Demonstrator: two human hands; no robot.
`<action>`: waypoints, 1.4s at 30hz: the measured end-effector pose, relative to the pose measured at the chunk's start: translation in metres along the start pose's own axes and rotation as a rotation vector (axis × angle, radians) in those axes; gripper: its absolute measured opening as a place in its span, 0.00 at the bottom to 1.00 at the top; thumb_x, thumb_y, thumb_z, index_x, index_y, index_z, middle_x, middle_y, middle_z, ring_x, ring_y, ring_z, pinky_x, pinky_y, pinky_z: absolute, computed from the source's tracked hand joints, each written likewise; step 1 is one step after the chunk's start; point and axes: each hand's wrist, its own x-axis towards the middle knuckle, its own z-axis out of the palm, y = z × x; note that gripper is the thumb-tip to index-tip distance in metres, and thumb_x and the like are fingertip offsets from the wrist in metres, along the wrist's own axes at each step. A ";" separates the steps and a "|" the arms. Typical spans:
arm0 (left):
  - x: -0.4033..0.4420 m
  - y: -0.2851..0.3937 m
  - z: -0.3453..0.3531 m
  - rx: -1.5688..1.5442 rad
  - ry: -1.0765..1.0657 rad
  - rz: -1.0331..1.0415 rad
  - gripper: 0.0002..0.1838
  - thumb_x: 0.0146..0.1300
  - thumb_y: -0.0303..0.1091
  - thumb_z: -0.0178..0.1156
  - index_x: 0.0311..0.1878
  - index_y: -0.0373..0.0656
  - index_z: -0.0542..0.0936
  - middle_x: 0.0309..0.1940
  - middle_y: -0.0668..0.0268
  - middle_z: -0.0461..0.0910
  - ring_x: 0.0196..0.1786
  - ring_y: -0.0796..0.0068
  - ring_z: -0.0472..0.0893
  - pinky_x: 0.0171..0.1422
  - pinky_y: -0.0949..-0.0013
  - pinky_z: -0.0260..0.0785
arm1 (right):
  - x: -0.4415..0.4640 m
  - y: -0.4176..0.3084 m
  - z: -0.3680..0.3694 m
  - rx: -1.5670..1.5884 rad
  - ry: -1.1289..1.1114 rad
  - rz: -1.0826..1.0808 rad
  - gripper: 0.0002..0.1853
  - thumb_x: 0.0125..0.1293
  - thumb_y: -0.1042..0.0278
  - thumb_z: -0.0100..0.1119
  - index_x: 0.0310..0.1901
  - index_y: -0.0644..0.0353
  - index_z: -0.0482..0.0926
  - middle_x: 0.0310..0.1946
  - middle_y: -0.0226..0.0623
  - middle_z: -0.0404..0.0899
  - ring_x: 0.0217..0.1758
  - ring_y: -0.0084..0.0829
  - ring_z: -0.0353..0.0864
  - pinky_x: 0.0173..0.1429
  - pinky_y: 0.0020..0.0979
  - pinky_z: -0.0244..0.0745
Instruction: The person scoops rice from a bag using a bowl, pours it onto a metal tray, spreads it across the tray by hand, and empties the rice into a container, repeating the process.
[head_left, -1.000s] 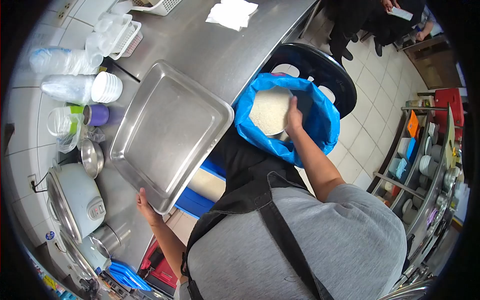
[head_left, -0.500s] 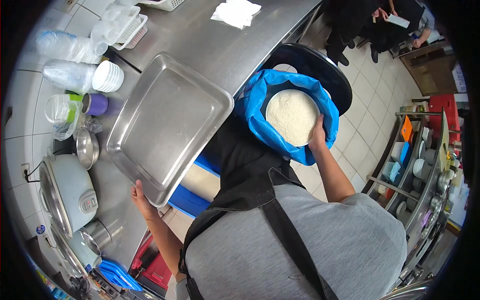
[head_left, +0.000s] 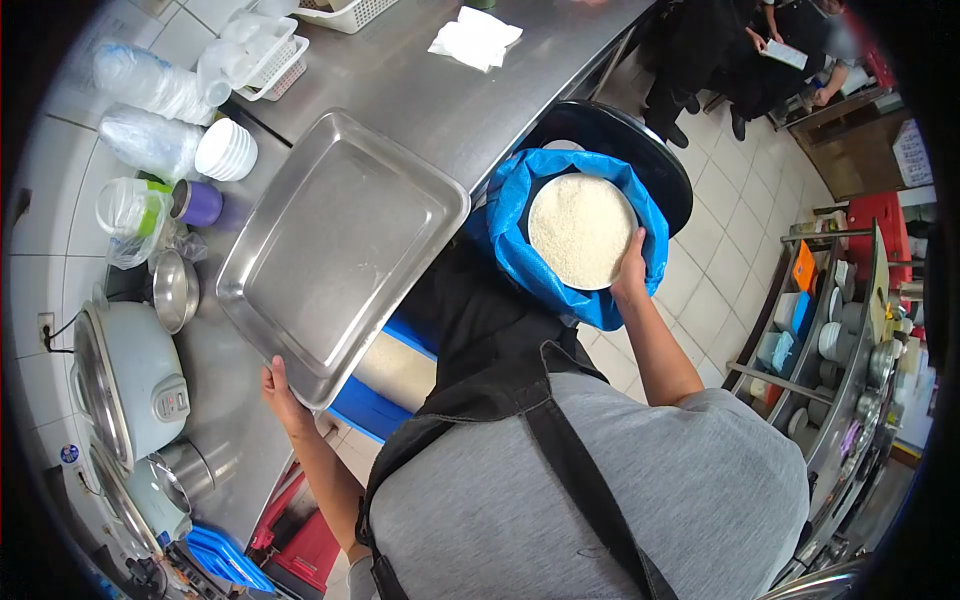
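Observation:
My left hand grips the near corner of a rectangular metal tray, thumb on top of its rim. The tray holds nothing and rests over the steel counter, its near end jutting past the edge. To the right, my right hand is closed on the side of a round container full of white rice. That container sits within the mouth of a blue woven sack, its lower part hidden. Around the sack is a large dark bin.
On the steel counter are a white cloth, white cups, a purple cup, a metal bowl and a rice cooker. A dish rack stands right; other people are beyond the bin.
The view has shifted slightly, so the counter items and bin appear a little displaced. Both hands keep their holds on the tray and the rice container, with little visible movement.

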 end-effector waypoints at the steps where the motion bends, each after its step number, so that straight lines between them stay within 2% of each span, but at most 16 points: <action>1: -0.002 0.005 0.006 0.008 0.009 0.005 0.13 0.70 0.39 0.63 0.32 0.48 0.70 0.28 0.76 0.72 0.32 0.85 0.70 0.40 0.75 0.66 | 0.000 0.003 -0.002 0.018 -0.024 -0.012 0.45 0.70 0.29 0.48 0.70 0.67 0.66 0.65 0.47 0.74 0.65 0.44 0.76 0.69 0.44 0.71; 4: -0.009 0.017 0.024 -0.008 0.077 -0.011 0.12 0.70 0.39 0.63 0.33 0.48 0.71 0.28 0.75 0.73 0.31 0.85 0.70 0.40 0.76 0.65 | 0.003 0.013 -0.008 0.061 -0.087 -0.044 0.44 0.71 0.30 0.47 0.71 0.65 0.65 0.66 0.46 0.73 0.66 0.43 0.76 0.69 0.43 0.71; 10: -0.008 0.014 0.018 -0.018 0.029 0.000 0.09 0.70 0.38 0.63 0.38 0.45 0.76 0.32 0.73 0.77 0.35 0.83 0.75 0.43 0.75 0.68 | -0.012 0.010 -0.008 0.050 -0.118 -0.066 0.42 0.73 0.30 0.44 0.72 0.63 0.64 0.67 0.45 0.73 0.67 0.42 0.75 0.71 0.41 0.70; 19: -0.007 0.013 0.016 -0.029 0.011 0.001 0.10 0.70 0.39 0.63 0.40 0.44 0.77 0.33 0.73 0.78 0.36 0.83 0.75 0.44 0.74 0.68 | -0.022 -0.009 -0.005 0.040 -0.143 -0.083 0.42 0.73 0.31 0.43 0.73 0.61 0.63 0.68 0.44 0.71 0.68 0.42 0.74 0.71 0.41 0.69; 22: -0.007 0.012 0.017 -0.013 0.053 -0.010 0.11 0.70 0.40 0.63 0.41 0.43 0.78 0.34 0.72 0.79 0.37 0.82 0.76 0.45 0.74 0.69 | -0.032 -0.021 -0.002 0.033 -0.160 -0.107 0.41 0.74 0.31 0.44 0.71 0.63 0.64 0.66 0.45 0.73 0.66 0.41 0.76 0.69 0.41 0.71; 25: 0.004 -0.005 -0.005 0.000 -0.006 0.016 0.15 0.73 0.44 0.60 0.45 0.40 0.80 0.38 0.70 0.81 0.38 0.80 0.78 0.46 0.74 0.70 | -0.040 -0.034 0.002 0.020 -0.217 -0.101 0.42 0.74 0.31 0.43 0.72 0.63 0.64 0.67 0.44 0.73 0.67 0.41 0.75 0.70 0.41 0.70; 28: -0.001 -0.005 -0.002 -0.061 0.053 0.000 0.19 0.75 0.47 0.55 0.48 0.37 0.81 0.41 0.67 0.83 0.42 0.78 0.79 0.50 0.73 0.71 | -0.044 -0.048 0.006 -0.014 -0.275 -0.121 0.42 0.73 0.30 0.43 0.71 0.63 0.65 0.67 0.44 0.73 0.67 0.41 0.74 0.71 0.40 0.69; 35: 0.002 -0.030 -0.014 -0.025 0.142 0.101 0.23 0.78 0.47 0.50 0.54 0.34 0.81 0.46 0.65 0.83 0.48 0.77 0.79 0.56 0.71 0.71 | -0.071 -0.110 0.059 -0.167 -0.483 -0.135 0.42 0.72 0.30 0.47 0.71 0.62 0.66 0.67 0.44 0.73 0.67 0.39 0.75 0.71 0.38 0.70; 38: -0.001 -0.034 -0.007 0.019 0.191 0.165 0.23 0.79 0.46 0.49 0.55 0.33 0.81 0.47 0.64 0.83 0.50 0.76 0.79 0.58 0.71 0.70 | -0.101 -0.139 0.106 -0.253 -0.535 -0.087 0.40 0.73 0.32 0.47 0.71 0.60 0.66 0.67 0.45 0.73 0.66 0.40 0.76 0.70 0.40 0.71; 42: -0.004 -0.035 -0.004 0.104 0.276 0.247 0.24 0.80 0.46 0.47 0.54 0.31 0.80 0.46 0.63 0.83 0.49 0.75 0.79 0.58 0.70 0.71 | -0.112 -0.147 0.164 -0.357 -0.736 -0.112 0.40 0.72 0.32 0.48 0.70 0.60 0.67 0.65 0.45 0.75 0.64 0.41 0.78 0.69 0.42 0.73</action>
